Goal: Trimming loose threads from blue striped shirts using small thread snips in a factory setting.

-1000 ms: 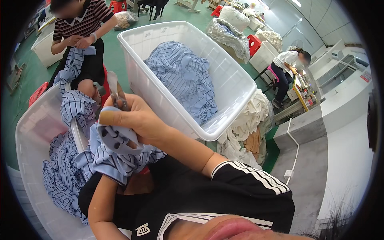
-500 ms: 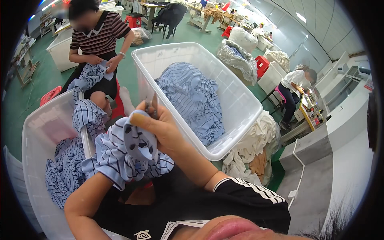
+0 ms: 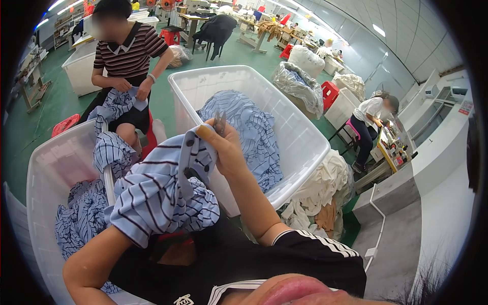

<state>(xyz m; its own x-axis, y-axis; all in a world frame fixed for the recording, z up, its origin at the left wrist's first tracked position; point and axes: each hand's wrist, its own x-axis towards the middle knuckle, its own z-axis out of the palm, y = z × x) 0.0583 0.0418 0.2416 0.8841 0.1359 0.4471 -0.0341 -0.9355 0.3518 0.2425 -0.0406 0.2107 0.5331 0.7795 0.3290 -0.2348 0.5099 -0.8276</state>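
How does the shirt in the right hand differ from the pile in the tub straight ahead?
The shirt is held by the right hand; the pile lies in the tub. Dark buttons show on the shirt; none are clear on the pile. Both are blue with dark stripes.

A green floor [image 3: 56,114] spreads before me under a ceiling light [image 3: 378,30], a red stool [image 3: 170,36] across the room, a grey-and-white wall [image 3: 399,223] on my right.
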